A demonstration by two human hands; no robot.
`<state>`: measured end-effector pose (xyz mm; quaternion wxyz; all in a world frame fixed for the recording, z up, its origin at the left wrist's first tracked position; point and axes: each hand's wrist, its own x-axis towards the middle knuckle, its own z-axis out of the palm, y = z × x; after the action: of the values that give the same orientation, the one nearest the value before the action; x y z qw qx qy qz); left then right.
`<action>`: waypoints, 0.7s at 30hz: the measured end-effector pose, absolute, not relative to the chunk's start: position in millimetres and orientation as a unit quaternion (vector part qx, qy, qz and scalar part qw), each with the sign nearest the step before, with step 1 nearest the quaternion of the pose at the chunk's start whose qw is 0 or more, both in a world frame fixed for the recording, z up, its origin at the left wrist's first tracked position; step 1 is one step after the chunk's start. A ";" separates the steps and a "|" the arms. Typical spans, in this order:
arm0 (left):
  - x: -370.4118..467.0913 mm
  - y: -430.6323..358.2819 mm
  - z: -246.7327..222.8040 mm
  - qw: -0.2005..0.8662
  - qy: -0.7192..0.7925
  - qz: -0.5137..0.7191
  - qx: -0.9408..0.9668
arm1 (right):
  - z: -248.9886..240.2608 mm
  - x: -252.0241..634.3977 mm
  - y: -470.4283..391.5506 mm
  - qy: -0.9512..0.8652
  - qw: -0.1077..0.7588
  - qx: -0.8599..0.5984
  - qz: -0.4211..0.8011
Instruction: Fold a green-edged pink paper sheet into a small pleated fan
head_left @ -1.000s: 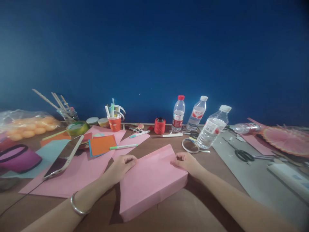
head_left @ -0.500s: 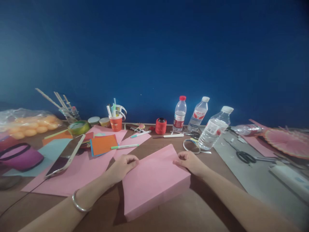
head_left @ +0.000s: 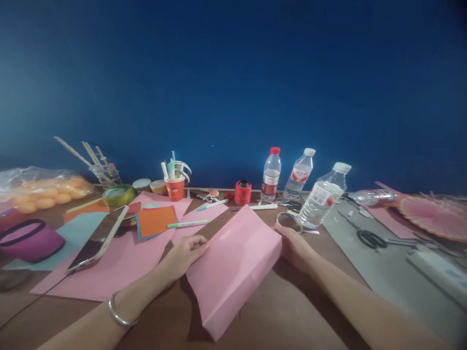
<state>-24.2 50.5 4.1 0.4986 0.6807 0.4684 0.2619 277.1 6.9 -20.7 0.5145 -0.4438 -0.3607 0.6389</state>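
Note:
A folded pink paper [head_left: 233,267] is held up over the brown table between my two hands, tilted, with a creased strip along its lower right side. My left hand [head_left: 189,253] pinches its left edge between thumb and fingers; a silver bangle circles that wrist. My right hand [head_left: 295,248] is closed at the paper's right edge, with its fingertips partly hidden behind the sheet. To the left, a larger pink sheet [head_left: 142,262] lies flat under a phone [head_left: 98,240] and an orange paper stack [head_left: 156,221].
Behind the paper stand a red thread spool [head_left: 242,193], a red cup of pens [head_left: 175,187] and water bottles [head_left: 323,197]. A tape roll [head_left: 289,221] lies near my right hand. Scissors [head_left: 371,238] rest on the grey mat [head_left: 350,253] at right.
The pink paper has turned, its right side lifted and its far corner shifted left. My right hand has moved from the top of the sheet to behind its right edge.

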 end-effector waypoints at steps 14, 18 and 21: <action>-0.7 9.6 8.2 0.713 0.343 0.325 0.519 | -24.4 232.5 -21.4 -0.406 0.494 -0.398 0.658; -4.2 13.6 5.8 0.718 0.367 0.355 0.473 | -26.5 232.7 -21.3 -0.415 0.500 -0.420 0.633; -8.4 21.6 1.1 0.708 0.380 0.370 0.467 | -24.1 233.6 -20.7 -0.408 0.502 -0.424 0.634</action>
<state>-8.4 21.6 1.1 0.7076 0.4666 0.3805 0.3699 233.6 -20.7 -24.1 0.5018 -0.4242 -0.4079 0.6339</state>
